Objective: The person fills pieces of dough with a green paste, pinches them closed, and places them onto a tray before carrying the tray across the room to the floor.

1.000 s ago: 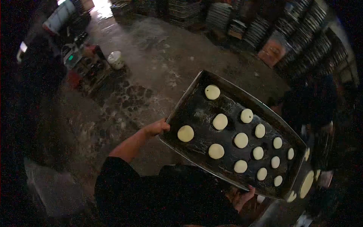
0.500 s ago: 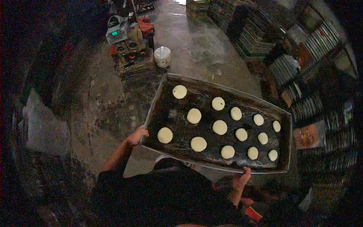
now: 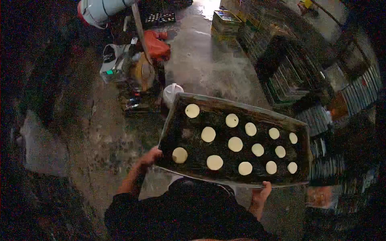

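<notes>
A large dark tray point(image 3: 265, 112) with raised metal edges is held out in front of my body, slanting down to the right. Several pale round dough pieces point(image 3: 235, 144) lie spread over its bottom. My left hand point(image 3: 152, 156) grips the tray's left end near the lower corner. On the near long edge, toward the right, my right hand point(image 3: 263, 193) has its thumb over the rim. The fingers under the tray are hidden.
Ahead on the left are a machine point(image 3: 130, 68), a red cloth point(image 3: 156, 45) and a white bucket point(image 3: 173, 93). Stacked crates point(image 3: 226, 25) stand farther off. Stacked trays point(image 3: 287, 84) line the right side. A light-blue cylindrical object point(image 3: 102, 11) hangs at the top left.
The tray sits slightly lower in view, still in both my hands. The bucket and machine appear nearer, the tray overlaps the bucket, and the light-blue object has come into view.
</notes>
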`<state>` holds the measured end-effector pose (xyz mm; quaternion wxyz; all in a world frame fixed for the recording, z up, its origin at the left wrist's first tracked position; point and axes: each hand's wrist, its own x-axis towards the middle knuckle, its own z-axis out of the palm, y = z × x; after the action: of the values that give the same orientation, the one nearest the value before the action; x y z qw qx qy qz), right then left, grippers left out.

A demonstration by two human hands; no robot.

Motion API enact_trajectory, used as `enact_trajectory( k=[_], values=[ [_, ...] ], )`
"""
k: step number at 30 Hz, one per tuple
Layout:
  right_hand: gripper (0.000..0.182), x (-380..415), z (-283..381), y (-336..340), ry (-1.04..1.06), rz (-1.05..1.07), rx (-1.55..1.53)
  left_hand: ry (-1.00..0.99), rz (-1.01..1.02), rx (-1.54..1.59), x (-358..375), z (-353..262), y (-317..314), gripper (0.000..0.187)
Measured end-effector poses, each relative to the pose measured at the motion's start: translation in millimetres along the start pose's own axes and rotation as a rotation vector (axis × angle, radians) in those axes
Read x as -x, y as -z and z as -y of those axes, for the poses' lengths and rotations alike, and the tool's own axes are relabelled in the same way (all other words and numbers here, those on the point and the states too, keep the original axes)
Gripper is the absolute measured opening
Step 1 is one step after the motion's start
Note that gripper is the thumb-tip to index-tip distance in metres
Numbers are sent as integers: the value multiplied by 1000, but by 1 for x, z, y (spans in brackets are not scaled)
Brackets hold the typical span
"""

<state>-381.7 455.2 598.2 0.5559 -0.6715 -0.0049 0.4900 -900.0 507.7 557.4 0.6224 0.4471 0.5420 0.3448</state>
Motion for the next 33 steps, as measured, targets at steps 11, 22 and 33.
enact_trajectory(
  k=[11, 22, 33],
  values=[
    [16, -270, 113, -367, 277, 46, 62, -106, -78, -67, -394, -33, 141, 32],
    [18, -498, 195, -711, 209, 242, 153, -137, -273, -52, -627, -14, 292, 38],
    [20, -645, 296, -1008, 196, 359, 315, -143, -255, -365, -961, -168, 435, 31]
  ],
)
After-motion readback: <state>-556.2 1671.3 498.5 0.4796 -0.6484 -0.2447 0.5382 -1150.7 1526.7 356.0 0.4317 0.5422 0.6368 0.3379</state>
